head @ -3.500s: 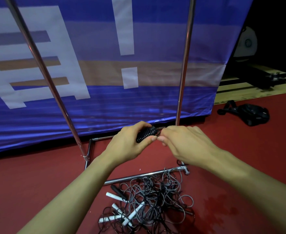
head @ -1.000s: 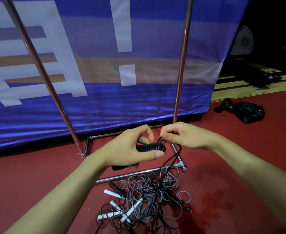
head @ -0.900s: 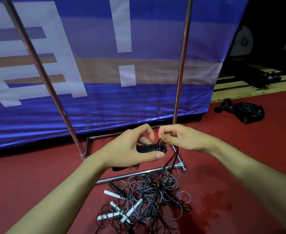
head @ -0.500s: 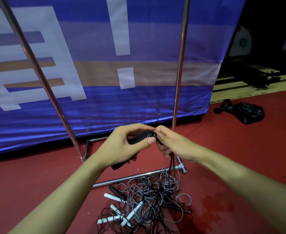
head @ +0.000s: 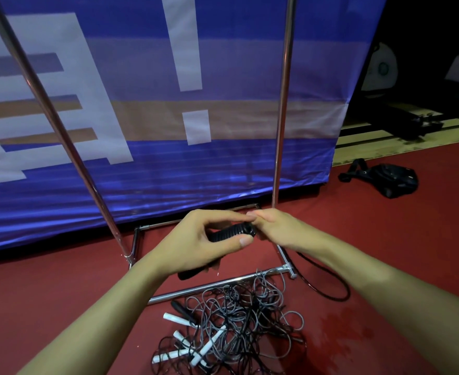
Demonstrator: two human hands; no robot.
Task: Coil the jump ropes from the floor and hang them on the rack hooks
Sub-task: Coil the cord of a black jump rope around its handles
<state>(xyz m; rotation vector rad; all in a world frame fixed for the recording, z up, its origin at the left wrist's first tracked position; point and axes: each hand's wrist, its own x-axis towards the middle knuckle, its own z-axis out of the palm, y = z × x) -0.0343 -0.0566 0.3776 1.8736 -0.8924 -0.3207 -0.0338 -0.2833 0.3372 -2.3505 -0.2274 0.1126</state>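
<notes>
The blue banner [head: 223, 77] carries large white characters, including one exclamation mark. Two rack poles [head: 282, 104] stand before it. The left hand [head: 195, 244] grips the black coiled jump rope [head: 233, 232]; the right hand [head: 277, 230] pinches its end. The remaining ropes [head: 233, 328] lie tangled on the near floor; at least four white handles are visible.

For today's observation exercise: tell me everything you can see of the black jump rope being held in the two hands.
The black jump rope has thin cord wound in tight turns round a dark handle, making a ribbed bundle. The left hand grips it, thumb pressed beneath; the handle's end pokes out below the palm. The right hand meets the bundle's right end. A loose black loop trails onto the red floor.
</notes>
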